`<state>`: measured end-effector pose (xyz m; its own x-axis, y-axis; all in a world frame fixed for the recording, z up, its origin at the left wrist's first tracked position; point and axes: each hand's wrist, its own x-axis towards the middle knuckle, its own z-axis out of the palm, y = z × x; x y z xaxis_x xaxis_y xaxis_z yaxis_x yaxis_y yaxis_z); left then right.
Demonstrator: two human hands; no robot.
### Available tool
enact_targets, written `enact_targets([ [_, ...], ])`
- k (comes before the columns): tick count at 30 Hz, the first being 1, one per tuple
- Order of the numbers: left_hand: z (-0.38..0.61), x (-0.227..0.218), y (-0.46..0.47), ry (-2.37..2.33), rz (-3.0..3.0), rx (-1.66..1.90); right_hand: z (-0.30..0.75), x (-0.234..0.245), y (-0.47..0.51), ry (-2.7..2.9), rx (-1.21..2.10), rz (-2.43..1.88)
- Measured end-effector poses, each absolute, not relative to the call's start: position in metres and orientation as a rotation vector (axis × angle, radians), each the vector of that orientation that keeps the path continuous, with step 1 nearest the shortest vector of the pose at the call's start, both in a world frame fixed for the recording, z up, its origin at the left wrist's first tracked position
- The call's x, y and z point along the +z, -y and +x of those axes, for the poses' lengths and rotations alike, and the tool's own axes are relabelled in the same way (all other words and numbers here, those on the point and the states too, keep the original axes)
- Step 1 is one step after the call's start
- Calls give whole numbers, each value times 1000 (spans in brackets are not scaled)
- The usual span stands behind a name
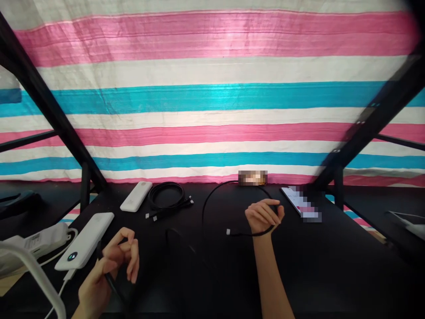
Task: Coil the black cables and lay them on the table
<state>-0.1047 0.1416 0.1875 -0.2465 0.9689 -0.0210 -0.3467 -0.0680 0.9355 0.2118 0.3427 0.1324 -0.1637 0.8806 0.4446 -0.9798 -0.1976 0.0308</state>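
My right hand point(265, 215) is above the middle right of the black table, its fingers closed round a black cable point(207, 195). That cable loops up towards the back of the table, and its pale plug point(228, 231) sticks out to the left of the hand. At the lower left, my left hand point(114, 257) has its fingers curled and grips a black cable piece point(114, 288) running past the thumb. Whether both hands hold one and the same cable cannot be made out against the dark table. A white power bank point(86, 241) with a lit round display lies just left of my left hand.
A coiled black cable point(168, 206) and a second white power bank point(136, 196) lie at the back left. A phone point(292, 199), partly pixelated, lies at the back right. White power strip point(36, 243) and white curved tube point(43, 274) stand left. Black frame bars point(372, 115) slant on both sides.
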Motion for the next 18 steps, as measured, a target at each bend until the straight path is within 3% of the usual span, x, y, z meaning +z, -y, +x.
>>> enact_targets([
  [6, -111, 163, -134, -1315, 820, 1649, 224, 143, -345, 135, 1693, 351],
  [18, -96, 167, -119, -1296, 680, 1617, 167, 150, -338, 917, 1906, -419],
])
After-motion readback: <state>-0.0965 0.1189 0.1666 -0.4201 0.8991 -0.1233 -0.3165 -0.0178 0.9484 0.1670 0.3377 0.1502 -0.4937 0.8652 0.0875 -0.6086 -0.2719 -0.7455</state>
